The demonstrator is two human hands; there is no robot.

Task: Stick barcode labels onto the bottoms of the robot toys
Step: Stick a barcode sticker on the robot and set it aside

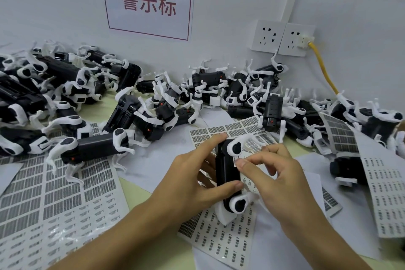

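Note:
My left hand (192,180) grips a black-and-white robot toy (228,173) between thumb and fingers, its black body standing on end over a label sheet (221,241). My right hand (274,173) pinches a small white barcode label (237,160) between thumb and forefinger, right at the toy's black side. Where the label touches the toy is partly hidden by my fingertips.
Many more robot toys lie heaped along the wall, a big pile at the left (65,94) and another at the right (263,96). More label sheets lie at the left (57,199) and right (383,193). Wall sockets (282,38) hold a yellow cable (324,68).

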